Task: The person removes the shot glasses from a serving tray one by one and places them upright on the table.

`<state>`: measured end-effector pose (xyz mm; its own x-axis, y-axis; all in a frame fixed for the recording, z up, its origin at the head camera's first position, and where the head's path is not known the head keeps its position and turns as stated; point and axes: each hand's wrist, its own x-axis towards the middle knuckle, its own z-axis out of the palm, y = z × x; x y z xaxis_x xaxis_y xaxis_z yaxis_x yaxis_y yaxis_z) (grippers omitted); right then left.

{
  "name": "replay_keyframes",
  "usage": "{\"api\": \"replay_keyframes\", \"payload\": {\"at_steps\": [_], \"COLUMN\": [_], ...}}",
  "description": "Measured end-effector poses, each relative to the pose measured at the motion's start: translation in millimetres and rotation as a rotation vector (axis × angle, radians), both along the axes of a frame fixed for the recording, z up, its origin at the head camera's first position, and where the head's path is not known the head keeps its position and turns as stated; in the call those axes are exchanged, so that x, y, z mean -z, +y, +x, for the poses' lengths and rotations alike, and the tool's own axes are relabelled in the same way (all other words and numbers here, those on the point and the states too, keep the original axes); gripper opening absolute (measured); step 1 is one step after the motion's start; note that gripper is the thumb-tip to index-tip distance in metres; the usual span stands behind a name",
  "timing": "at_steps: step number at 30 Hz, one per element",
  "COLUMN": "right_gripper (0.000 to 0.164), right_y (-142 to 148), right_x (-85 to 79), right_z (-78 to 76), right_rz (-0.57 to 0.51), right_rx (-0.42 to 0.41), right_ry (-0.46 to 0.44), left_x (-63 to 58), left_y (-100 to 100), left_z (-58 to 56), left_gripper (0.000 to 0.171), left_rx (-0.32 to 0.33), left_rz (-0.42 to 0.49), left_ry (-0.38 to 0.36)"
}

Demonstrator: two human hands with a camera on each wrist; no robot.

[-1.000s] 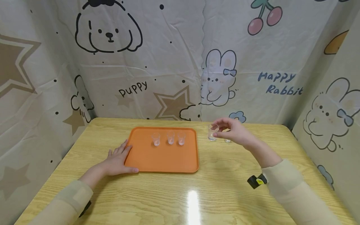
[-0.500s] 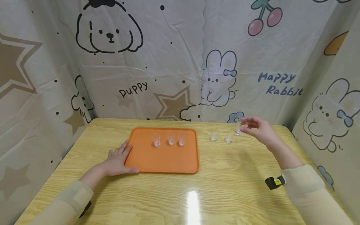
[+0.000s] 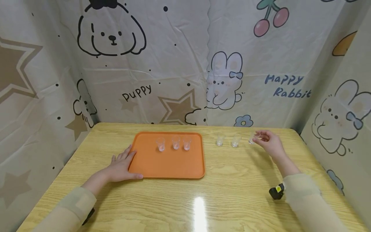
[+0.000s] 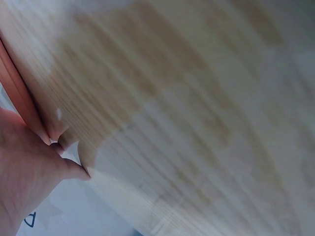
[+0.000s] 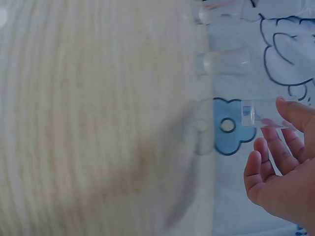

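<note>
My right hand (image 3: 269, 143) pinches a small clear cup (image 5: 263, 113) between thumb and fingers, near the rim. In the head view this cup is upright, low over the far right of the table. Two more clear cups, a nearer one (image 3: 236, 141) and a farther one (image 3: 220, 140), stand in line to its left. My left hand (image 3: 120, 166) rests at the left edge of an orange tray (image 3: 171, 166), fingers spread and thumb along the front corner. On the tray stand three clear cups: a left one (image 3: 161, 144), a middle one (image 3: 175, 142) and a right one (image 3: 187, 143).
The wooden table (image 3: 232, 199) reaches back to a printed curtain (image 3: 174, 71), which also hangs along both sides. The row of cups is close to the table's back edge. A bright light reflection lies on the front of the table.
My right hand has carried its cup rightward past the two standing cups, then lowered it toward the table. My left hand and the tray have stayed in place.
</note>
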<state>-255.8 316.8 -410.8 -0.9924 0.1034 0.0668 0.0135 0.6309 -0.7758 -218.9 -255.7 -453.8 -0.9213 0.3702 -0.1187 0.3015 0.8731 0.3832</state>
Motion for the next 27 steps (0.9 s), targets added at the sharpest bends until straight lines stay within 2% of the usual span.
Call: {"api": "replay_keyframes", "payload": {"at_steps": [6,12,21,27], "right_gripper": [0.050,0.047,0.050,0.063], "right_y": [2,2,0,2], "right_x": [19.1,29.8,31.6,27.9], "right_z": [-7.5,-13.8,-15.9,-15.5], "right_rz": [-0.015,-0.006,-0.030,-0.029], "right_rx": [0.040,0.043,0.016,-0.038], "right_ry": [-0.031,-0.044,-0.065,-0.107], "left_x": [0.9,0.1,0.1,1.0], "left_y": [0,0,0,-1], "left_z": [-0.2,-0.2,-0.4,-0.6], "left_gripper": [0.117,0.117,0.117,0.116], "left_rx": [-0.001,-0.003,-0.005,-0.008], "left_rz": [-0.010,-0.009,-0.004,-0.007], "left_ry": [0.000,-0.001,-0.003,-0.002]}}
